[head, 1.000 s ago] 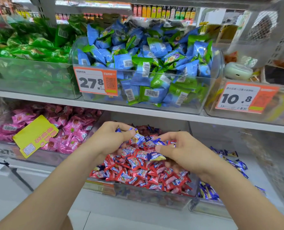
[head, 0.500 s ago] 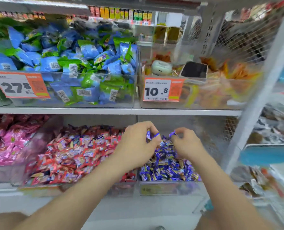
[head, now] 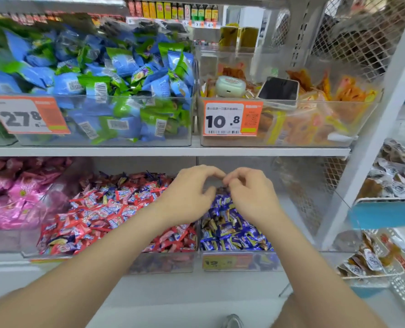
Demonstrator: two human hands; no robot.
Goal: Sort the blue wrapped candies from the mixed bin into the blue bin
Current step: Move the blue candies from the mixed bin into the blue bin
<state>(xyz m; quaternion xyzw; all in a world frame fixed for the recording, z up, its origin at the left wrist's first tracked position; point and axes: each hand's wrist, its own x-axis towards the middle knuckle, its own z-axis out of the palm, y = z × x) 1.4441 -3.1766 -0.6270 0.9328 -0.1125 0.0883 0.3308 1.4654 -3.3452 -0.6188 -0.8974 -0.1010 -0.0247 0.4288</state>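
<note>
On the lower shelf the clear mixed bin (head: 163,263) holds red wrapped candies (head: 97,216) with a few blue ones among them. To its right stands the blue bin (head: 265,261), piled with blue wrapped candies (head: 230,230). Both hands hover over the back of the blue pile, fingertips almost touching. My left hand (head: 192,195) has its fingers curled loosely, thumb apart, with nothing visible inside. My right hand (head: 249,195) pinches a small dark candy end at its fingertips, just above the pile.
Pink candies (head: 19,197) fill a bin to the left. The upper shelf (head: 149,151) carries a bin of blue and green packets (head: 106,91) and a bin of orange snacks (head: 315,119) with a phone (head: 278,89) on top. A white post (head: 367,147) and wire baskets stand at right.
Both hands moved from the mixed bin rightward to the blue bin, carrying blue candies. The blue candies seen in the left hand half a second ago no longer show.
</note>
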